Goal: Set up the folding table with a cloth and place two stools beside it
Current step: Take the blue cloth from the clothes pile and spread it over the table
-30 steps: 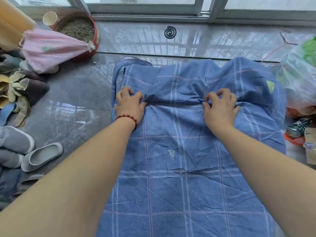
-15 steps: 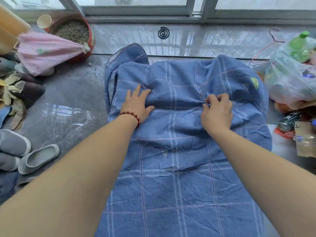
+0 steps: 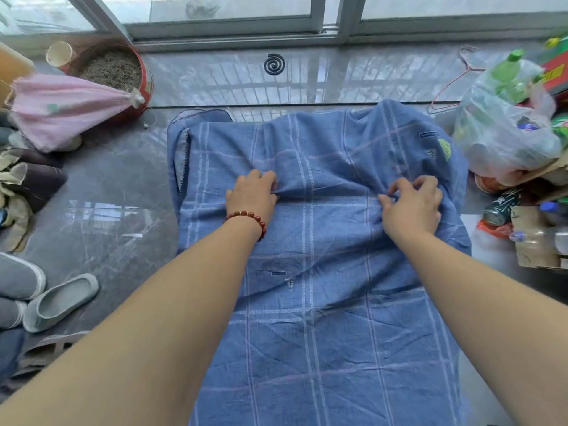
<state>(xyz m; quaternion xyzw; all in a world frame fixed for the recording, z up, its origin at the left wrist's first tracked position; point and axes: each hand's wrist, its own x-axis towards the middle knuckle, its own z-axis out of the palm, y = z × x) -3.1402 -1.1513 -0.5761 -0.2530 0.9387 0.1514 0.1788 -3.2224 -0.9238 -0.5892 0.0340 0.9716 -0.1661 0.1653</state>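
Blue checked cloth [image 3: 322, 318] is spread over a raised surface, fully hidden beneath it, with its far end bunched and a corner folded over at the far left. A fold across the middle is pinched by the left hand [image 3: 253, 196], a bead bracelet [image 3: 249, 219] worn at its wrist, and by the right hand [image 3: 413, 204]. Grey slippers [image 3: 58, 299] are seen on the floor at left.

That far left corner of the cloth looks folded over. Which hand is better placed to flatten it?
The left hand, probably. It grips the cloth on the same side as the folded corner. The right hand pinches a fold far across and would need to cross over.
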